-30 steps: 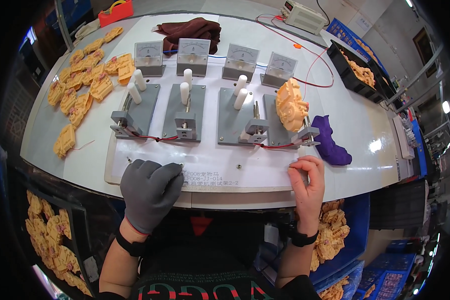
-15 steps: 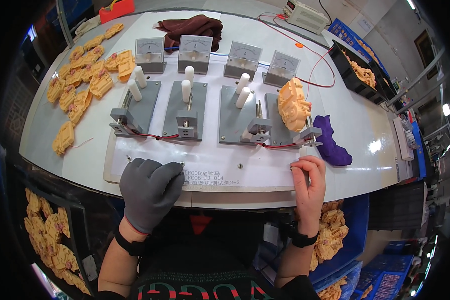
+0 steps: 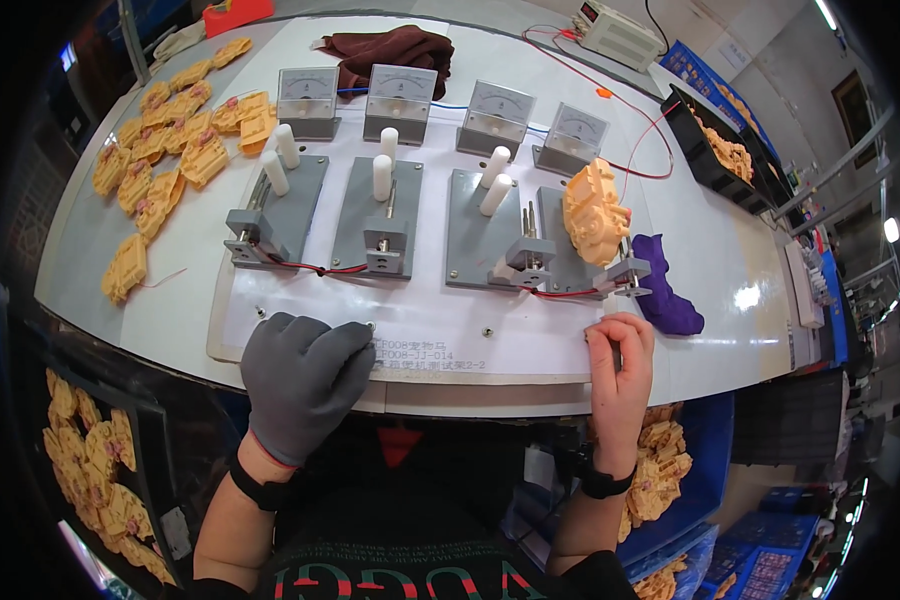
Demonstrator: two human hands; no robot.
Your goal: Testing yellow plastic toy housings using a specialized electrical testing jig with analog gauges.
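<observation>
My left hand, in a grey glove, rests at the front of the white board. Its fingers are curled together, with thumb and forefinger at a small metal stud. My right hand is bare and pinches at the board's front right, where the fingertips mostly hide what they hold. Two more small metal studs, a left one and a middle one, show along the same edge. Beyond the right hand, a yellow-orange plastic housing sits on the rightmost grey fixture, by a metal clamp.
Three other grey fixtures with white pegs stand in the row, several analog meters behind. Yellow housings lie at left. A purple cloth, brown cloth, power supply and black bin surround them.
The whole view has shifted slightly, so the table things appear a little farther right. Both hands keep the same pose at the board's front edge.
</observation>
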